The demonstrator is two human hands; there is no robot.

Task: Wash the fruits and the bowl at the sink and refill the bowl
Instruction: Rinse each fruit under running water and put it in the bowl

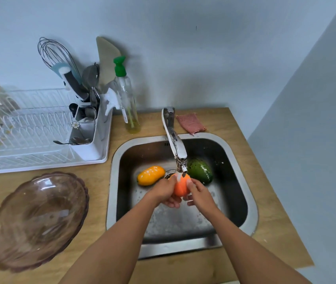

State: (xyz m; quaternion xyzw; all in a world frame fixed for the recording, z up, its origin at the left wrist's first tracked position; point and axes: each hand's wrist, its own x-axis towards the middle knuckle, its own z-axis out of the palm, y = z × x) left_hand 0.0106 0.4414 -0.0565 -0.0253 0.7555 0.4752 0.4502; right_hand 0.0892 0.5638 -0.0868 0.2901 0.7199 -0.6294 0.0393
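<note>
An orange fruit [180, 186] is held under the running faucet [176, 147] over the steel sink [183, 245]. My left hand [166, 192] cups it from the left and below; my right hand [199, 193] grips it from the right. Water streams onto its top. A yellow-orange mango [150, 175] lies in the sink to the left, and a green avocado-like fruit [201, 171] lies to the right behind the faucet's spout. The brownish transparent bowl [38, 220] sits empty on the wooden counter at the left.
A white dish rack [38, 132] with a utensil holder, whisk and spoons stands at the back left. A soap bottle [128, 101] with a green cap stands behind the sink, and a pink cloth [190, 123] lies by the faucet's base. A wall rises at the right.
</note>
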